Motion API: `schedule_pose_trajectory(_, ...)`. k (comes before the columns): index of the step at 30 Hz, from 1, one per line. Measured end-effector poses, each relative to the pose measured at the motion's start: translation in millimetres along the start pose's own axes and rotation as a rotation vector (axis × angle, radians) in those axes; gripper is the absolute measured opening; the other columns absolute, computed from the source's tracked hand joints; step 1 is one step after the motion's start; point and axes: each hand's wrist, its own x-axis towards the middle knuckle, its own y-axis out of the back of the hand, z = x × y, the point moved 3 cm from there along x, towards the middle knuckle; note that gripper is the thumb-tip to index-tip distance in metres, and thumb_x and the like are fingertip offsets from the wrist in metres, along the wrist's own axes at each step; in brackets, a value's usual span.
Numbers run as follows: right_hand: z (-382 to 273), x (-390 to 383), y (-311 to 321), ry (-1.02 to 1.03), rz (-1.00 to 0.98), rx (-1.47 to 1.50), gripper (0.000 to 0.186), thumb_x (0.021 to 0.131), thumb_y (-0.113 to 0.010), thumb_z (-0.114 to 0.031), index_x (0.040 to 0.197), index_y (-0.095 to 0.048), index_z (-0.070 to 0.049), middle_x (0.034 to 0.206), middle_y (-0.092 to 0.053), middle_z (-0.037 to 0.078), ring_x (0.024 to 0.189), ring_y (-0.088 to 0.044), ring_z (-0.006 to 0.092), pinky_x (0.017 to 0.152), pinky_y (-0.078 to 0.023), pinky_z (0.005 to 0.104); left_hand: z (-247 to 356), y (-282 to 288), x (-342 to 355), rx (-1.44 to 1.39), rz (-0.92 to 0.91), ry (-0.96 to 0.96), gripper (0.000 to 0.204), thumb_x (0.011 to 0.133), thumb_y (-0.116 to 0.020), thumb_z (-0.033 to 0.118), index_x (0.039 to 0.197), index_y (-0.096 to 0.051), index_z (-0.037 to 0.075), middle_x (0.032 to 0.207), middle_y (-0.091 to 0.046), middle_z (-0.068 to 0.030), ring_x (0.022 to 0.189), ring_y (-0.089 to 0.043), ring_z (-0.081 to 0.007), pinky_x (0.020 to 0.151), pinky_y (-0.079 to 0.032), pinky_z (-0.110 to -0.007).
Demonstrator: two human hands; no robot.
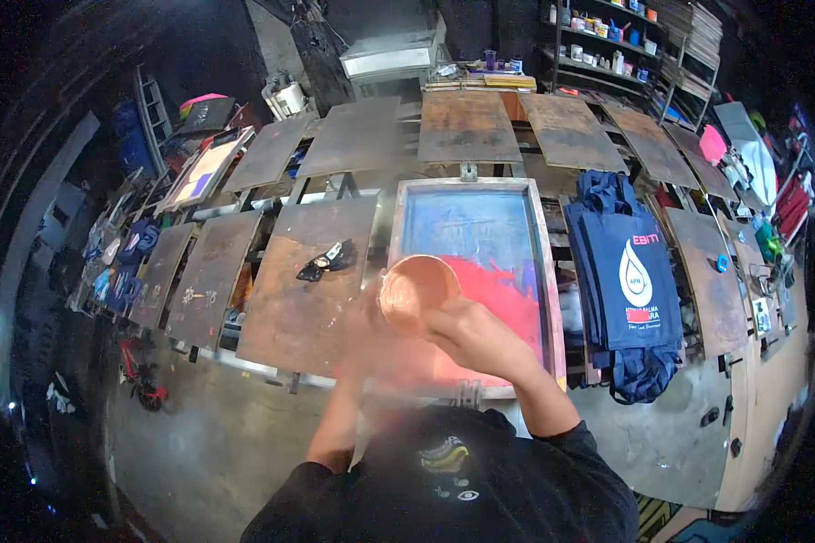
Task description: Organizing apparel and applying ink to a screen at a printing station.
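A round tub (418,288) with a glossy peach-orange inside is held up in front of me, tipped so that its mouth faces me. My left hand (364,312), hazy behind a blurred patch, is wrapped around the tub's left side. Over its near right rim lies my right hand (471,333), fingers closed; what they grip is hidden. Below both hands is a screen-printing frame (550,271), its mesh blue at the far end and smeared with red-pink ink (507,303) on the right and nearer part.
Flat brown print boards (308,299) stand in two rows on a metal rack. A small dark crumpled item (326,261) lies on the left board. Navy tote bags (620,317) drape the board to the right. Shelves of paint pots (611,41) stand at the back.
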Motion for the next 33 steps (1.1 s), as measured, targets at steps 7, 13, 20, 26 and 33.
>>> schedule_pose_trajectory(7, 16.3, 17.3, 6.5, 0.028, 0.486, -0.04, 0.011, 0.089, -0.068, -0.009, 0.091, -0.058, -0.005, 0.081, -0.063, 0.015, 0.078, -0.062, 0.0369, 0.071, -0.049, 0.0488, 21.0, -4.8, 0.7, -0.025, 0.024, -0.151, 0.088, 0.062, -0.103, 0.03, 0.133, -0.062, 0.001, 0.121, -0.073, -0.013, 0.111, -0.072, -0.0258, 0.096, -0.057, -0.041)
schedule_pose_trajectory(13, 12.2, 2.8, 4.0, -0.084, 0.258, 0.009, 0.011, 0.088, -0.069, -0.007, 0.091, -0.059, -0.003, 0.083, -0.065, 0.018, 0.082, -0.065, 0.0392, 0.072, -0.05, 0.0498, -28.7, 4.1, 10.4, -0.046, 0.072, -0.213, 0.083, 0.062, -0.102, 0.024, 0.132, -0.063, 0.002, 0.119, -0.073, -0.0131, 0.109, -0.072, -0.0242, 0.094, -0.058, -0.04)
schedule_pose_trajectory(20, 4.5, 7.9, -2.2, -0.107, 0.202, 0.233, 0.009, 0.088, -0.073, -0.003, 0.091, -0.064, -0.001, 0.082, -0.066, 0.016, 0.079, -0.067, 0.0344, 0.067, -0.051, 0.0421, -27.2, -10.5, 5.8, -0.328, 0.011, 0.086, 0.078, 0.071, -0.096, 0.02, 0.137, -0.06, 0.002, 0.126, -0.071, -0.016, 0.112, -0.071, -0.0288, 0.097, -0.057, -0.041)
schedule_pose_trajectory(26, 25.2, 9.5, -4.0, -0.088, 0.598, -0.003, 0.016, 0.092, -0.072, -0.012, 0.087, -0.058, -0.005, 0.075, -0.06, 0.015, 0.074, -0.059, 0.0368, 0.066, -0.045, 0.049, 20.9, -2.2, 11.3, 0.14, 0.151, -0.521, 0.082, 0.074, -0.091, 0.019, 0.145, -0.055, 0.0, 0.14, -0.066, -0.0188, 0.124, -0.067, -0.0354, 0.105, -0.053, -0.045)
schedule_pose_trajectory(33, 19.7, -10.4, -22.5, -0.255, 0.216, -0.221, 0.01, 0.094, -0.062, -0.008, 0.102, -0.057, -0.003, 0.075, -0.064, 0.02, 0.075, -0.065, 0.0404, 0.066, -0.05, 0.052, 5.4, 4.8, 17.0, 0.372, 0.188, -0.577, 0.084, 0.076, -0.092, 0.024, 0.146, -0.053, -0.001, 0.145, -0.062, -0.0216, 0.132, -0.063, -0.0385, 0.11, -0.051, -0.048)
